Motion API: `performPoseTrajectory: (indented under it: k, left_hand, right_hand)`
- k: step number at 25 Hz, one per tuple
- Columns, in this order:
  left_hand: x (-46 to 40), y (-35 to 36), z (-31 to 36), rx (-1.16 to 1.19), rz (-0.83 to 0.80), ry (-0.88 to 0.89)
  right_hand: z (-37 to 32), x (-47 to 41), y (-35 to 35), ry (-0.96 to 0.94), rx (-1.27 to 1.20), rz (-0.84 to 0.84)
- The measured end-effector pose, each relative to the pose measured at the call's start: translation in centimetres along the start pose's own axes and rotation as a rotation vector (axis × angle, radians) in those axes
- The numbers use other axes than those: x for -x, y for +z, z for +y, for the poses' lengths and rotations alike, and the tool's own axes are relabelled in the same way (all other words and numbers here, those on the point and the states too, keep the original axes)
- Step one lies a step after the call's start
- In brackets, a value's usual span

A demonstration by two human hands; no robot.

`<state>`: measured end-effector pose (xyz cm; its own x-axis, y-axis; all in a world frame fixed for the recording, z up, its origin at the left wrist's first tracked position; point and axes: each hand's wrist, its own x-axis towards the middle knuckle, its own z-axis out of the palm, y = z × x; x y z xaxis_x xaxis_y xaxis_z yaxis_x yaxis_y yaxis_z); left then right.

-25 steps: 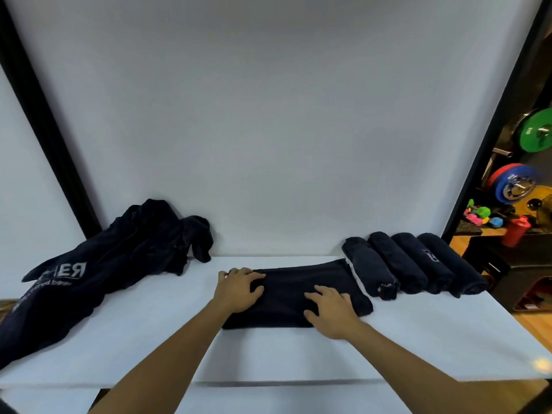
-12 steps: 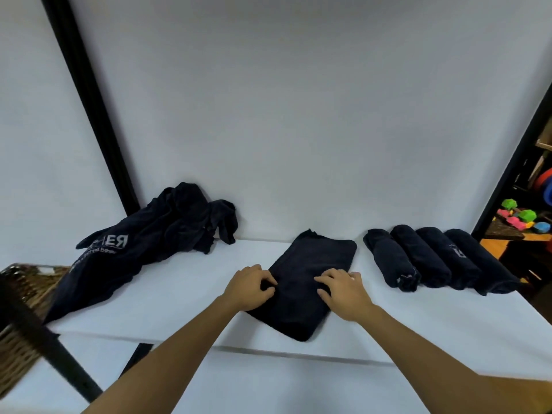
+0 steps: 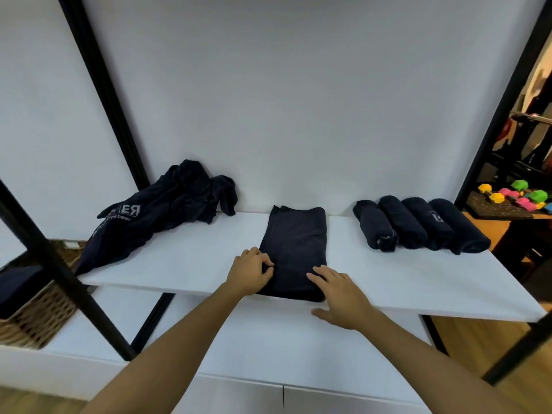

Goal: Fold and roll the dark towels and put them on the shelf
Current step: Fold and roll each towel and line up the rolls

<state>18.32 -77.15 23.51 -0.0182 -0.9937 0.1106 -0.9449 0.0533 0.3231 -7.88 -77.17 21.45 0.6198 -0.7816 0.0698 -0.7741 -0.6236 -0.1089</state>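
The white shelf (image 3: 191, 264) holds a folded dark towel (image 3: 294, 249) in the middle. The left hand (image 3: 249, 271) pinches its left edge with bent fingers. The right hand (image 3: 340, 294) lies flat, fingers straight, on its near corner.

Matt dark cloth towel (image 3: 294, 249), smooth white shelf (image 3: 191, 258), rough woven wicker basket (image 3: 38, 318)

A dark folded fabric towel (image 3: 294, 249) lies lengthwise on the white shelf (image 3: 191, 258). The left hand (image 3: 249, 271) pinches its near-left edge; the right hand (image 3: 340, 292) rests flat on its near-right corner. Four dark rolled towels (image 3: 418, 224) lie right of the hands; a crumpled dark towel pile (image 3: 167, 210) lies left.
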Motion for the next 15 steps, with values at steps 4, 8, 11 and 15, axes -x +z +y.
performPoseTrajectory:
  k: [4, 8, 11, 15]
  left_hand:
    - [3.3, 0.1, 1.3, -0.063, -0.007, -0.017]
    - [5.6, -0.5, 2.6, -0.003, -0.104, 0.014]
    - [6.1, 0.1, 4.3, -0.130, -0.048, 0.182]
    - [4.5, -0.8, 5.8, -0.047, 0.054, 0.265]
  right_hand:
    - [-0.8, 1.6, 0.4, 0.005, -0.038, 0.128]
    - [-1.6, 2.6, -0.9, 0.029, -0.135, 0.274]
    - [-2.1, 2.6, -2.4, 0.121, -0.320, 0.212]
    - [-1.0, 2.0, -3.5, 0.298, -0.539, 0.187]
